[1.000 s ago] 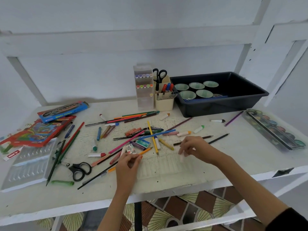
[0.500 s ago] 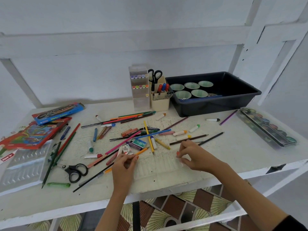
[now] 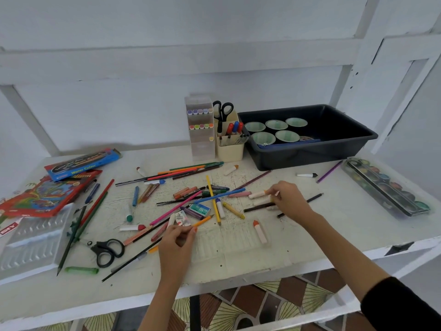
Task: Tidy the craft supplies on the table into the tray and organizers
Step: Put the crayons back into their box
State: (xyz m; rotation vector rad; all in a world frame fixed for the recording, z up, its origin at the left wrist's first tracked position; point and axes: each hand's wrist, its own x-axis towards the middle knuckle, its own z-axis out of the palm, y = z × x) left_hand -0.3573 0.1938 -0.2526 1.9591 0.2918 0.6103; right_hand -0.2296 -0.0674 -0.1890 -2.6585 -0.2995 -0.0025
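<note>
Leaving the orange-tipped crayon (image 3: 260, 231) near the desk's (image 3: 310, 247) front edge, the right hand (image 3: 290, 200) is now pinching a white crayon (image 3: 256, 194) mid-desk, still gathering; I cannot tell what the left hand (image 3: 175, 244) is holding.

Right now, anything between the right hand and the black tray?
Nothing tall. Between the right hand and the black tray lie only flat things: a dark pencil left of the line and a black-tipped white stick near the tray's wall. Green cups fill the tray's left part.
</note>
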